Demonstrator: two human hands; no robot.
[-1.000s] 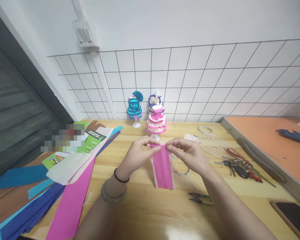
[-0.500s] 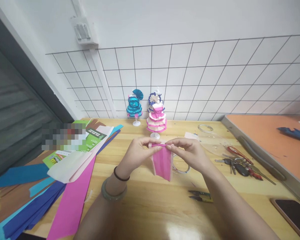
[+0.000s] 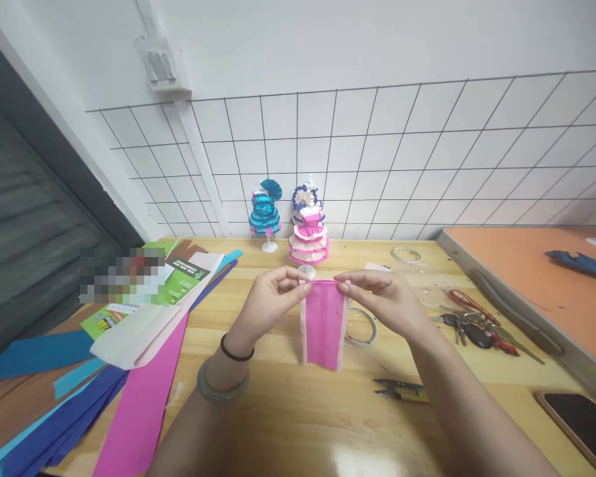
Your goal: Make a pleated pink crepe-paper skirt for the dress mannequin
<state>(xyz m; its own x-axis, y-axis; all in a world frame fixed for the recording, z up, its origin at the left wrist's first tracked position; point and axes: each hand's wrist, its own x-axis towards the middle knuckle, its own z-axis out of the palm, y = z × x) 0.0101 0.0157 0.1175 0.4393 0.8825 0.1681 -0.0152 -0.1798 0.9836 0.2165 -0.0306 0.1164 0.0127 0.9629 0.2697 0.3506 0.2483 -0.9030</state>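
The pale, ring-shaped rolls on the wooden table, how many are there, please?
2: the nearer roll, partly behind the pink, pale-edged strip; the farther roll, toward the white gridded wall. Others may be hidden.

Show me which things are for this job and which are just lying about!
For the job:
pink strip, pinched by the left hand and right hand
probably the snips and loose coloured strips

Seemingly just lying about:
keys
phone

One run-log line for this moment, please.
left hand: pinches pink strip, top left | right hand: pinches top right | nearby: ring, snips
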